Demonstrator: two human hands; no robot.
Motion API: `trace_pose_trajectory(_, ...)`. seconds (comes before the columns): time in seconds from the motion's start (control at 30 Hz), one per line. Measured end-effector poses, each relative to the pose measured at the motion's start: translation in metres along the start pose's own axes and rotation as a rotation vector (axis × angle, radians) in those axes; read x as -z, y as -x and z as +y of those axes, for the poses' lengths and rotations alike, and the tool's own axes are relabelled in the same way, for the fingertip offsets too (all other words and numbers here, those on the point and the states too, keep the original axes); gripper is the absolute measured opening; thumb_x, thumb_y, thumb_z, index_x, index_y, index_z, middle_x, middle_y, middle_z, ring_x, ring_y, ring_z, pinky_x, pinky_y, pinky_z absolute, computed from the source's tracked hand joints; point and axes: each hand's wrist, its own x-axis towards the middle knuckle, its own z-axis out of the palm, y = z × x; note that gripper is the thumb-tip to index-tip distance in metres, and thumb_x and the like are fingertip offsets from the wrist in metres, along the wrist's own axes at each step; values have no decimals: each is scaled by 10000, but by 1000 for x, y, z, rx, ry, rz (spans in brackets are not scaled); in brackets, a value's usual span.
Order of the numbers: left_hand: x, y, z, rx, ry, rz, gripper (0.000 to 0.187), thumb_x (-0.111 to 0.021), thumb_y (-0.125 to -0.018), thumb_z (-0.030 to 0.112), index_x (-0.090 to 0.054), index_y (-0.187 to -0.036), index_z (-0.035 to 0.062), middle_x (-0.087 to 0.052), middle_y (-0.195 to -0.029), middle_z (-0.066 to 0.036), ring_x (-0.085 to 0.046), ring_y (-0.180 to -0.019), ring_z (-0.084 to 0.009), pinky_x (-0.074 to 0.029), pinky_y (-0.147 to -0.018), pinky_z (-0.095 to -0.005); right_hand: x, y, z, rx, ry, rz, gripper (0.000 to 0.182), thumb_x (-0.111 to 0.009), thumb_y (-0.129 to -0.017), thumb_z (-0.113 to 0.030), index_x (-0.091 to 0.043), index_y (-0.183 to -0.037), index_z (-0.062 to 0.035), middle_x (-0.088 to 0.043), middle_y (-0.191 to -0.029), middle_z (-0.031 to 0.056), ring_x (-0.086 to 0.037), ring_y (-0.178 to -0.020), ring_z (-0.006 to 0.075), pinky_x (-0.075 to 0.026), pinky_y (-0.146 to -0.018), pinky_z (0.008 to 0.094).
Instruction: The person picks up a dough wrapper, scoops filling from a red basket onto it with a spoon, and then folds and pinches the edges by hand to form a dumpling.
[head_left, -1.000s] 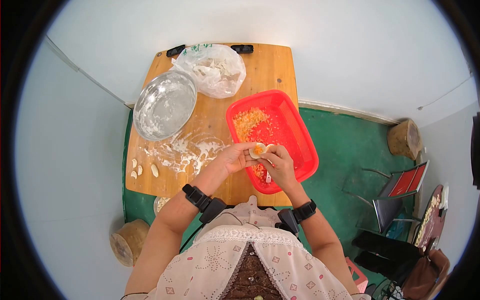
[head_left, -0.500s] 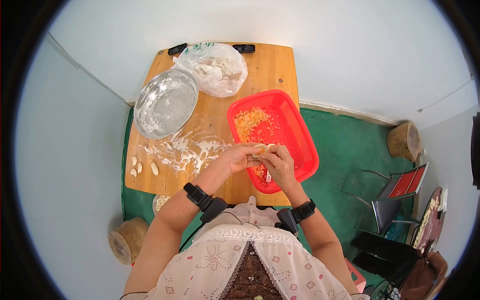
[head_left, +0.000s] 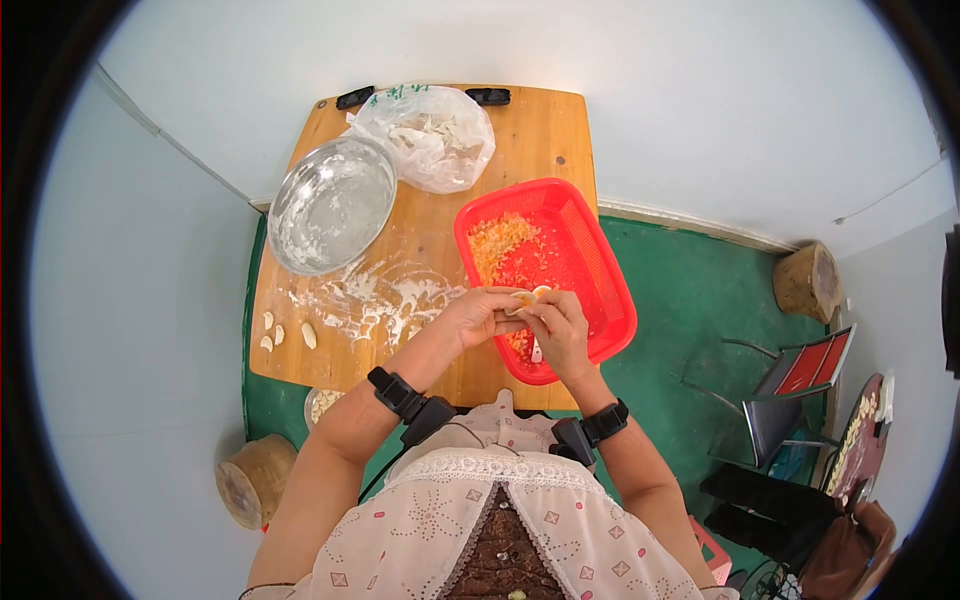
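Observation:
Over the near left part of the red basket (head_left: 606, 255), my left hand (head_left: 482, 314) holds a small dough wrapper (head_left: 521, 301) with orange filling on it. My right hand (head_left: 560, 330) meets it from the right, its fingers pinched at the wrapper's edge. A white spoon (head_left: 537, 350) shows just below my fingers, partly hidden. Chopped orange filling (head_left: 496, 243) lies along the left side of the basket.
A floured metal basin (head_left: 332, 207) and a plastic bag (head_left: 440, 145) stand on the wooden table (head_left: 430, 235). Several small dough pieces (head_left: 309, 336) lie at its left. Stools, a chair (head_left: 800, 385) and a board with dough pieces (head_left: 857, 440) stand around.
Both hands stay in nearly the same place; the fingers shift slightly at the wrapper, and its orange filling shows a little differently.

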Motion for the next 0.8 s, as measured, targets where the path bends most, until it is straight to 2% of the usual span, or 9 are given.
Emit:
trace_pose_trajectory(0.33, 0, 3, 3, -22, 10, -105, 195, -511, -785, 45, -534, -970, -11, -582, -921, -112, -581, -861, -213, -463, -813, -342, 2, -4, -1, -25, 0, 31, 187, -675, -586, 9, -570, -734, -36, -510, -761, 77, -512, -687, 217, -432, -552, 296)
trace_pose_trajectory(0.8, -9, -2, 5, -51, -78, -36, 205, -498, -771, 20, -553, -962, -28, -589, -903, -119, -589, -829, -196, -489, -770, -319, 7, -11, 1, -23, 6, 51, 192, -679, -587, 6, -567, -737, -39, -512, -796, 78, -514, -684, 208, -433, -534, 285)
